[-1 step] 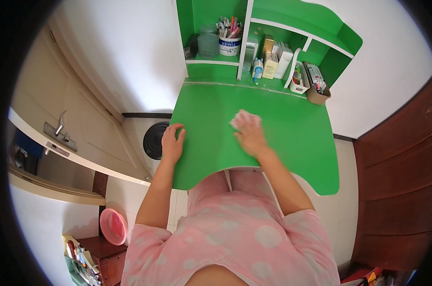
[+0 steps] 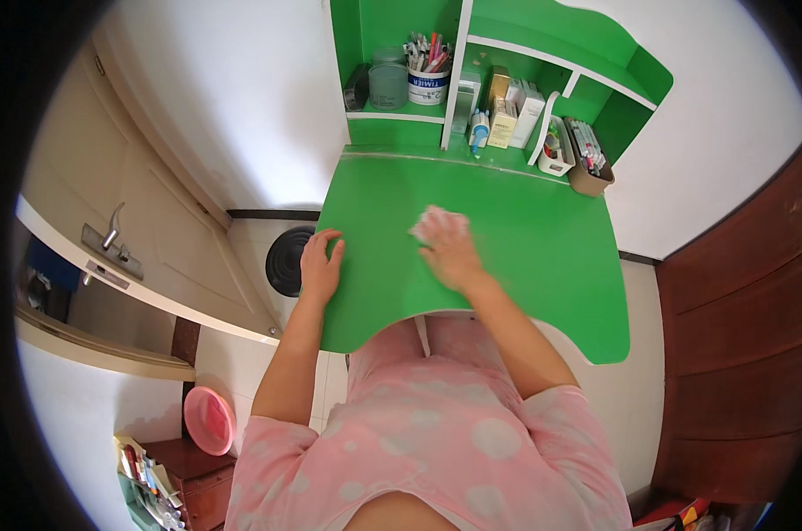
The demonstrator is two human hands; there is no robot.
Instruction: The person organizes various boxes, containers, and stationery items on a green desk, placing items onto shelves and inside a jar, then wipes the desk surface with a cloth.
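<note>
Head view looks straight down on a bright green desk top point(image 2: 516, 257) with a curved front edge, set against a white wall. The right hand point(image 2: 449, 252) lies flat near the middle of the desk, fingers spread over a small crumpled white cloth or tissue point(image 2: 434, 219) that it presses against the surface; the wad peeks out past the fingertips and looks slightly blurred. The left hand point(image 2: 319, 264) rests open on the desk's left edge, fingers laid on top and holding nothing.

Nothing stands on the desk surface around the two hands. At the back, a green shelf unit with white dividers point(image 2: 458, 62) rises from the desk. Its left compartment holds a translucent greenish jar point(image 2: 387, 81) and, just beside it, a white round tub full of pens and pencils point(image 2: 428, 81). In the middle compartment stand several small boxes and bottles point(image 2: 502, 111), packed close together. To the right, a white caddy point(image 2: 556, 146) and a brown open box with markers point(image 2: 589, 164) sit at the rear corner, well apart from the cloth.

Left of the desk, on the floor, sits a dark round object point(image 2: 287, 259), just beside the left hand's edge. Farther left is a cream door with a metal lever handle point(image 2: 111, 237). A pink round basin point(image 2: 210, 419) lies low at the left.
</note>
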